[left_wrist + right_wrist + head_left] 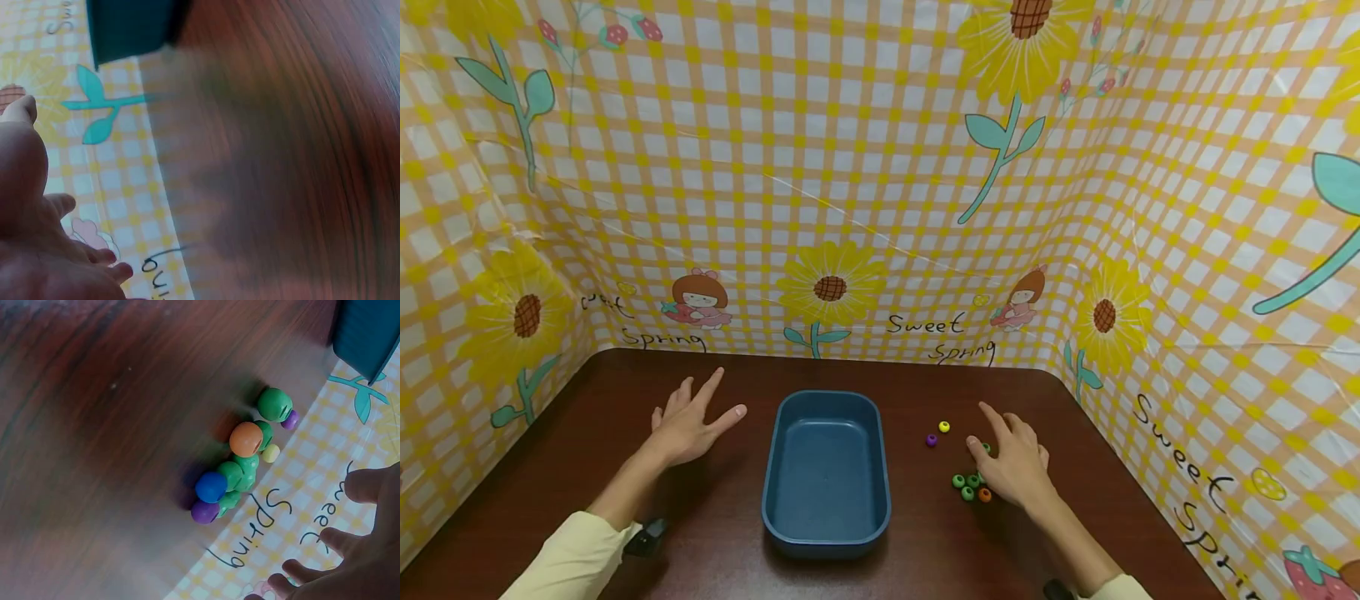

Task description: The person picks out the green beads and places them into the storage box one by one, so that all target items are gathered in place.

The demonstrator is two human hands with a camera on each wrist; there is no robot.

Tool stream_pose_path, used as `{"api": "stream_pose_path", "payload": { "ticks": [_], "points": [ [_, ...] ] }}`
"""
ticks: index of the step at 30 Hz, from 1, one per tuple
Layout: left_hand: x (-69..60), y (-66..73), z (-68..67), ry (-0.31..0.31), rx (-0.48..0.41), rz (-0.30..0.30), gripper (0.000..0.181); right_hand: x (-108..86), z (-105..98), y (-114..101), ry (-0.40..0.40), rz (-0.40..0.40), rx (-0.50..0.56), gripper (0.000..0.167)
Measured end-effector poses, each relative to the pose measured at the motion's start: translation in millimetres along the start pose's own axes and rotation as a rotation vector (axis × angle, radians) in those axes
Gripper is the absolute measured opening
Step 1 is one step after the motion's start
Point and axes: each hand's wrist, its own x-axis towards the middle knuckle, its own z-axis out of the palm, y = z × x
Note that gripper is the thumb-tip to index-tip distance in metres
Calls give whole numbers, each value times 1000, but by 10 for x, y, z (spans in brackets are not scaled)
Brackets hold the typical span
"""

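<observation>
A blue rectangular basin [826, 546] stands on the table between the two hands, with nothing in it. To its left, my left hand [687, 427] is held with fingers spread and thumb pointing toward the basin, holding nothing. My right hand [1017, 462] hovers over a cluster of beads, fingers apart and partly covering them. Several green beads [958, 481] and an orange bead [985, 495] show in the head view. A yellow bead [944, 427] and a purple bead [932, 440] lie nearer the basin. In the right wrist view, a blue bead [211, 487] touches another purple bead [205, 512].
The dark brown table [715, 533] carries everything. A checked cloth [880, 167] with sunflowers rises behind it and along both sides. A dark device [646, 537] is strapped at the left wrist, by the pale sleeve [568, 558].
</observation>
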Motion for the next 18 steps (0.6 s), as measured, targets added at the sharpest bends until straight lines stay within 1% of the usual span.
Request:
{"api": "stream_pose_path", "payload": {
  "ticks": [3,5,7,11,13,18],
  "points": [
    [6,62,18,-48,-27,24,89,-4,-25,24,-33,17,37,64],
    [4,89,35,-85,-54,29,87,2,-42,48,-60,26,54,65],
    [6,105,58,-124,-103,27,87,4,-67,70,-88,30,62,65],
    [13,115,121,-185,-220,8,87,22,-101,133,-99,12,69,65],
    [18,114,157,-195,-262,5,87,34,-118,166,-104,22,82,66],
    [18,111,215,-195,-337,-13,89,84,-143,248,-131,105,142,67]
  ]
}}
